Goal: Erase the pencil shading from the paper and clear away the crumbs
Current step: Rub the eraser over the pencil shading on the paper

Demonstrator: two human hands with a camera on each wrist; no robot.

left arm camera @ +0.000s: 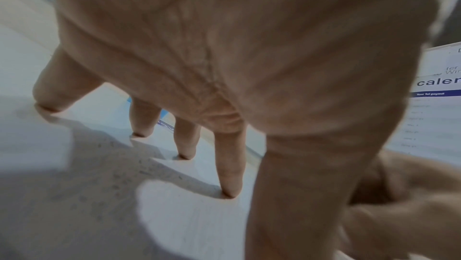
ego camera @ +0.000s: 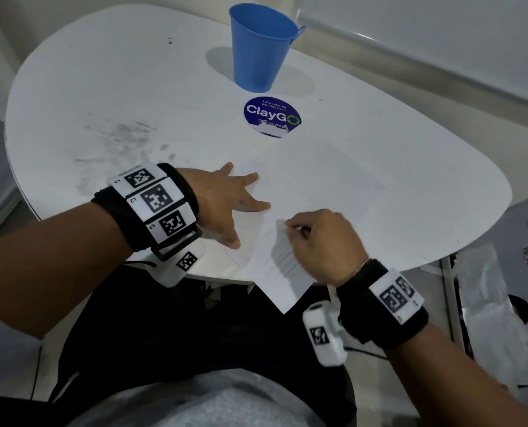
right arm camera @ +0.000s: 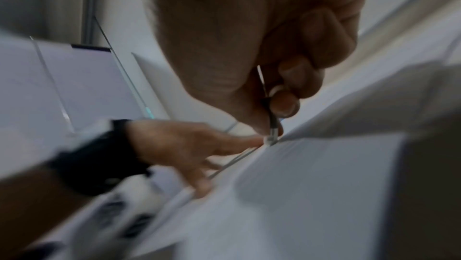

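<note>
Thin white paper point(ego camera: 315, 180), light and slippery: left hand point(ego camera: 225, 201) pins it, fingers spread flat; beside it, right hand point(ego camera: 321, 241) pinches a pencil point(right arm camera: 272, 120), eraser end down.

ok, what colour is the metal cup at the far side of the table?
Blue: the tapered metal cup on the white table shows best in the head view.

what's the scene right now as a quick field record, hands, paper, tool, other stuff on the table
left hand: fingers spread flat, pressing the paper down
right hand: pinches a thin eraser stick, tip on the paper
paper: white sheet, near corner overhanging the table edge, faint pencil shading beside the right hand
table: white, grey smudges on its left part
blue cup: upright, at the far side
round sticker: blue, between cup and paper
</note>
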